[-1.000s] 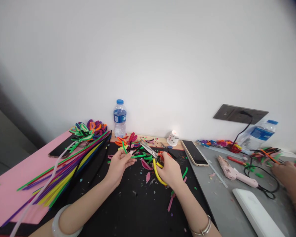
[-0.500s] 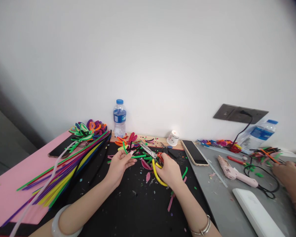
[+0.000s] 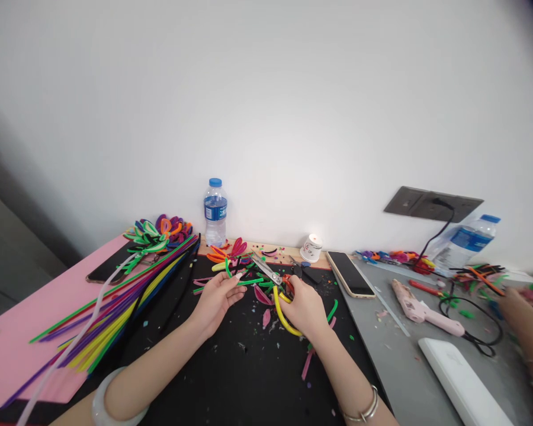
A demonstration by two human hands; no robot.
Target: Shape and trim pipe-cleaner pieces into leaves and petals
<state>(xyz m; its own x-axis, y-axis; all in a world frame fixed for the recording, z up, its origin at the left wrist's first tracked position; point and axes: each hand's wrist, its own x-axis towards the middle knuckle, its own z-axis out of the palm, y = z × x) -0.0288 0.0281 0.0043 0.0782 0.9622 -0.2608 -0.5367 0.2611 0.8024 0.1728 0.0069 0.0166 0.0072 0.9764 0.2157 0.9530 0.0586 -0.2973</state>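
Note:
My left hand (image 3: 220, 300) pinches a green pipe cleaner (image 3: 251, 281) between thumb and fingers; a bent green end stands up behind the fingertips. In my right hand (image 3: 305, 307) is a pair of scissors (image 3: 272, 275) with yellow and orange-red handles, its metal blades pointing up and left toward the left hand. The blades look nearly closed and sit just above the green piece; whether they touch it I cannot tell. Beneath and around the hands lie cut pipe-cleaner pieces, among them a pink loop (image 3: 266, 319) on the black mat (image 3: 231, 378).
Long pipe cleaners (image 3: 128, 310) and finished looped shapes (image 3: 153, 236) lie at left. Behind stand a water bottle (image 3: 215, 213) and a paper cup (image 3: 311, 248). At right are a phone (image 3: 350, 274), a glue gun (image 3: 424, 312), a white case (image 3: 462, 378) and a co-worker's hand (image 3: 522, 310).
The bent green end at my left hand has shifted slightly right and down. My right hand and the scissors have hardly moved. The co-worker's hand has moved a little to the right.

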